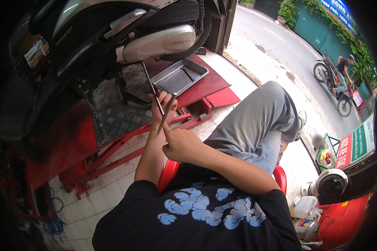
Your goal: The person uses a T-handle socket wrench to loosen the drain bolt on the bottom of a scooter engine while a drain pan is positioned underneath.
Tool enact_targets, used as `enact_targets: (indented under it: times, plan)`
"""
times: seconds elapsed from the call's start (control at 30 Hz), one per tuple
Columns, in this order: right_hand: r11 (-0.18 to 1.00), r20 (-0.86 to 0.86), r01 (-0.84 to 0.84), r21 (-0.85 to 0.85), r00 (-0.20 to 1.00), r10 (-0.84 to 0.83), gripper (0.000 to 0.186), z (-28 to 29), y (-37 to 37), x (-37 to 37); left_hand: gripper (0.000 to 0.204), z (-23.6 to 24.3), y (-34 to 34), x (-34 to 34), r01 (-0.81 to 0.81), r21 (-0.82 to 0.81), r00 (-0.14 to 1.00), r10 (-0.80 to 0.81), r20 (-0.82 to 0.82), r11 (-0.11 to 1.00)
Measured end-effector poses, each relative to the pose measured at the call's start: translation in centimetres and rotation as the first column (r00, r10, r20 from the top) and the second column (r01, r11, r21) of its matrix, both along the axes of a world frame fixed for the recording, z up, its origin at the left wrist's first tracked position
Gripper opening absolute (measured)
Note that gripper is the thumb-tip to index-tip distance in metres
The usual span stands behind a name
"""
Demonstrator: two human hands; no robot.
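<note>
A metal T-handle wrench (148,80) slants up to the underside of a scooter's silver engine and drive cover (161,42). My left hand (165,100) is closed around it near the handle. At the lower end of its crossbar (160,128), my right hand (182,144) is closed with the index finger laid against the bar; its other fingers are curled. The wrench's far tip is hidden under the cover. Beside the shaft, a grey metal tray (197,72) lies on the red lift platform (207,85), with a dark tool (187,74) inside.
The scooter (92,50) stands on the lift over a black tread plate (117,113). I sit on a red stool (168,173), legs crossed. Right of me are a fan (333,184), white containers (308,207) and a red tank (343,221). A person with a motorbike (335,81) is in the street.
</note>
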State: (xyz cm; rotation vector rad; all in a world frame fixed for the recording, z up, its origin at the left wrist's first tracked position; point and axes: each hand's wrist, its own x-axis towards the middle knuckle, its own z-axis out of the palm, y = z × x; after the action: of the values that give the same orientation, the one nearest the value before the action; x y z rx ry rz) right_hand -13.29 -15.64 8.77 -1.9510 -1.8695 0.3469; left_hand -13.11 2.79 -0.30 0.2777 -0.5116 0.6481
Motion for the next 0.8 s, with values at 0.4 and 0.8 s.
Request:
enact_targets:
  times: [0.4,0.8]
  plan:
    - [0.956,0.120,0.284,0.080,0.949,-0.292,0.072,1.0,-0.8,0.7,0.034,-0.6,-0.1,0.6,0.011,-0.036,0.998,-0.013,-0.053,0.999]
    - [0.940,0.290,0.077,0.332,0.940,-0.180,0.018,0.3,1.4,0.8,0.037,-1.0,1.3,-0.7,0.031,-0.077,0.998,-0.035,-0.052,0.997]
